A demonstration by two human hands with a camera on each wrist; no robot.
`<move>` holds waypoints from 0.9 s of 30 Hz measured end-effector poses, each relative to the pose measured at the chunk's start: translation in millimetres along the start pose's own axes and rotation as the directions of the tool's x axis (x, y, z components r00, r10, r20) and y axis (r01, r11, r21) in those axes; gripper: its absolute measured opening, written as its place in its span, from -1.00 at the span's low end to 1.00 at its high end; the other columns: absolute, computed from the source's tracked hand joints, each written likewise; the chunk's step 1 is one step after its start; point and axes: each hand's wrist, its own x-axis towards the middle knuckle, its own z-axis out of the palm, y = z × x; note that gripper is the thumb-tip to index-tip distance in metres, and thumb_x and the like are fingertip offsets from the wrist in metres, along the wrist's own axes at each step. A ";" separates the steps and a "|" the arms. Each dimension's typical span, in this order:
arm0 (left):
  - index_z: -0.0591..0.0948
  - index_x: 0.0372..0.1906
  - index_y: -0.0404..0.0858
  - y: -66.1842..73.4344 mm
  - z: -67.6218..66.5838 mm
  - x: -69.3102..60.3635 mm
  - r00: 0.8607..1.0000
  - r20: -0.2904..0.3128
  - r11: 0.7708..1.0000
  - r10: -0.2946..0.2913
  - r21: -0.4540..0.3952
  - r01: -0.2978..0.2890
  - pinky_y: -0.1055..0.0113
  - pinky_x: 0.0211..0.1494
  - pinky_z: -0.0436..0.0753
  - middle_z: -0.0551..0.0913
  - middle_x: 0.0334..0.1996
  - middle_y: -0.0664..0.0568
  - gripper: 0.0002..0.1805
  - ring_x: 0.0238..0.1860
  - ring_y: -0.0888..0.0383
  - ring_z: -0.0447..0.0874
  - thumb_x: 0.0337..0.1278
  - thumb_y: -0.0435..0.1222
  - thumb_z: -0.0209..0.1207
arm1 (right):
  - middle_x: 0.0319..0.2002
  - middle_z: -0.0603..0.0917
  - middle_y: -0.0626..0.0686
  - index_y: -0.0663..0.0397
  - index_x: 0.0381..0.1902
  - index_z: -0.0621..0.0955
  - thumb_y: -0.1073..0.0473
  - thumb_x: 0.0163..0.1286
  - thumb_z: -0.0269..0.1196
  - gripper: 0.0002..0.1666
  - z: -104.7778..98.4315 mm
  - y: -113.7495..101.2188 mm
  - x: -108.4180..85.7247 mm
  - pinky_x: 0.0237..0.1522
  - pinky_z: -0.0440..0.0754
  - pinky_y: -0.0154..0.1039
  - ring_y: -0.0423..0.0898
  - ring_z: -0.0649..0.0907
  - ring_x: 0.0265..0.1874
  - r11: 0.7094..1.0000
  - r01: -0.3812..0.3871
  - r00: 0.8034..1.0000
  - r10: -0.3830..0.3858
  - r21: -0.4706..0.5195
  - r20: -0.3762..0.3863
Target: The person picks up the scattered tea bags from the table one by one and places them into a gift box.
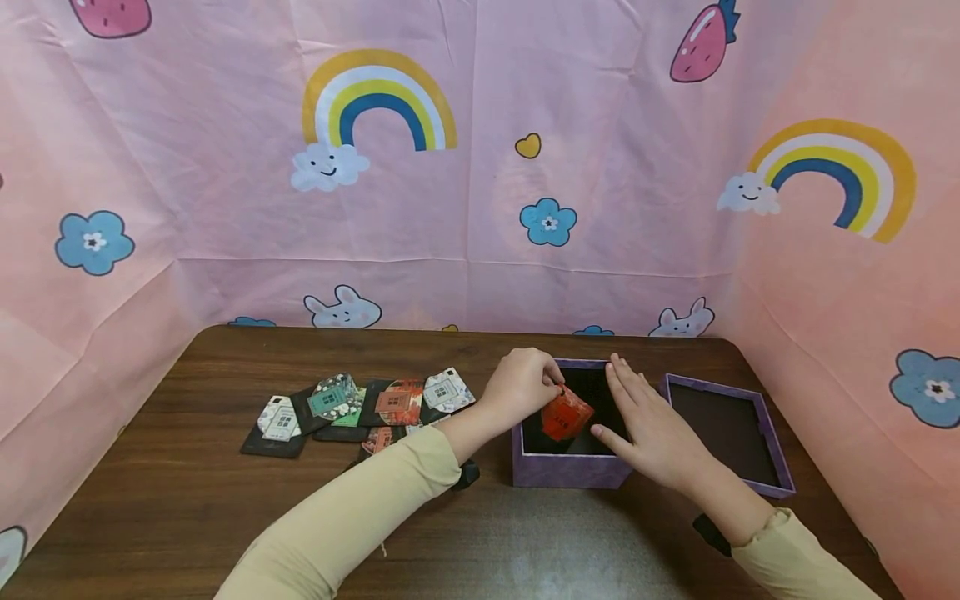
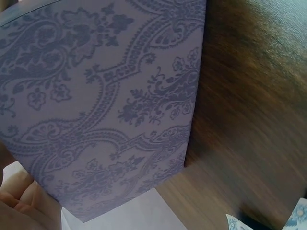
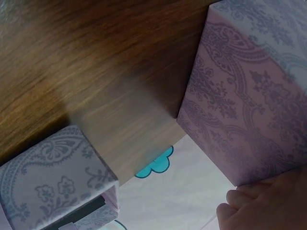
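Note:
A purple patterned box with a dark inside stands open at the top on the table. Over its opening, my left hand pinches a small red packet by its upper edge. My right hand lies along the box's right rim, fingers straight, with the thumb stretched toward the packet. In the left wrist view the box's side wall hides most of the left hand. In the right wrist view the right hand is partly seen by the box wall.
To the left lie several black packets with patterned labels, one green and white, one orange. The box's purple-edged lid lies at the right. A black piece is under the right wrist. Printed cloth hangs around the wooden table.

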 end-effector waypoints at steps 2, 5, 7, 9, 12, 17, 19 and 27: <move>0.86 -0.19 -0.23 0.6 0.1 -0.1 1.000 -0.007 1.000 -0.008 0.002 0.008 0.28 -0.19 0.80 0.87 -0.24 -0.06 -0.93 -0.24 0.07 0.84 0.33 -0.36 0.40 | 0.73 -0.01 0.30 0.33 0.70 0.04 -0.20 0.57 0.23 0.10 -0.1 -0.1 0.1 0.62 0.15 0.35 0.34 0.11 0.69 1.000 -0.002 1.000 0.002 0.002 0.002; 0.86 -0.21 -0.24 2.0 -0.1 0.2 1.000 -0.012 1.000 -0.016 0.018 0.017 0.27 -0.19 0.80 0.88 -0.25 -0.05 -0.94 -0.25 0.08 0.85 0.31 -0.35 0.42 | 0.73 -0.02 0.30 0.33 0.70 0.03 -0.20 0.57 0.23 0.10 -0.2 -0.3 0.1 0.62 0.14 0.35 0.33 0.10 0.69 1.000 -0.004 1.000 0.004 0.004 0.007; 0.87 -0.21 -0.24 2.9 -0.3 0.5 1.000 -0.008 0.999 -0.017 0.041 0.018 0.29 -0.19 0.80 0.88 -0.26 -0.04 -0.94 -0.25 0.08 0.84 0.29 -0.36 0.43 | 0.73 -0.02 0.30 0.33 0.70 0.03 -0.20 0.57 0.23 0.10 -0.2 -0.4 0.1 0.62 0.14 0.35 0.32 0.09 0.70 1.000 -0.004 1.000 0.004 0.005 0.007; 0.87 -0.20 -0.25 3.6 -0.5 0.8 1.000 -0.001 0.998 -0.013 0.069 0.013 0.29 -0.18 0.79 0.88 -0.25 -0.03 -0.93 -0.23 0.08 0.84 0.29 -0.37 0.43 | 0.73 -0.02 0.30 0.33 0.70 0.03 -0.20 0.57 0.23 0.10 -0.3 -0.5 0.1 0.62 0.14 0.36 0.32 0.09 0.70 1.000 -0.004 1.000 0.004 0.006 0.007; 0.87 -0.20 -0.25 3.8 -0.8 1.6 1.000 0.006 0.996 0.000 0.094 -0.001 0.28 -0.15 0.79 0.88 -0.23 -0.02 -0.93 -0.19 0.07 0.84 0.29 -0.37 0.44 | 0.73 -0.01 0.30 0.34 0.70 0.04 -0.19 0.57 0.24 0.09 -0.3 -0.8 -0.2 0.62 0.15 0.36 0.32 0.09 0.70 1.000 -0.004 1.000 0.004 0.008 0.006; 0.88 -0.19 -0.21 2.9 -5.2 1.4 1.000 0.009 0.996 0.001 0.092 -0.002 0.25 -0.11 0.79 0.88 -0.21 0.01 -0.92 -0.17 0.08 0.85 0.31 -0.35 0.43 | 0.72 -0.01 0.31 0.35 0.69 0.05 -0.19 0.57 0.23 0.09 -1.0 -1.4 0.2 0.61 0.17 0.36 0.32 0.10 0.70 1.000 0.003 1.000 -0.003 0.008 0.002; 0.88 -0.18 -0.19 2.0 -8.8 0.6 1.000 0.009 0.997 0.002 0.080 -0.003 0.25 -0.10 0.79 0.88 -0.20 0.02 -0.92 -0.17 0.08 0.85 0.32 -0.34 0.42 | 0.72 0.00 0.31 0.35 0.69 0.05 -0.19 0.57 0.23 0.09 -1.4 -1.6 0.3 0.61 0.17 0.36 0.31 0.10 0.70 1.000 0.004 1.000 -0.004 0.008 0.000; 0.88 -0.18 -0.16 -13.7 -25.9 -1.8 0.999 -0.030 0.999 0.041 0.011 -0.041 0.34 -0.16 0.74 0.88 -0.21 0.03 -0.93 -0.18 0.12 0.83 0.31 -0.31 0.44 | 0.73 -0.01 0.31 0.33 0.70 0.03 -0.20 0.57 0.22 0.10 -1.3 -2.2 -1.0 0.62 0.15 0.36 0.32 0.09 0.70 1.000 0.000 1.000 0.000 0.014 0.005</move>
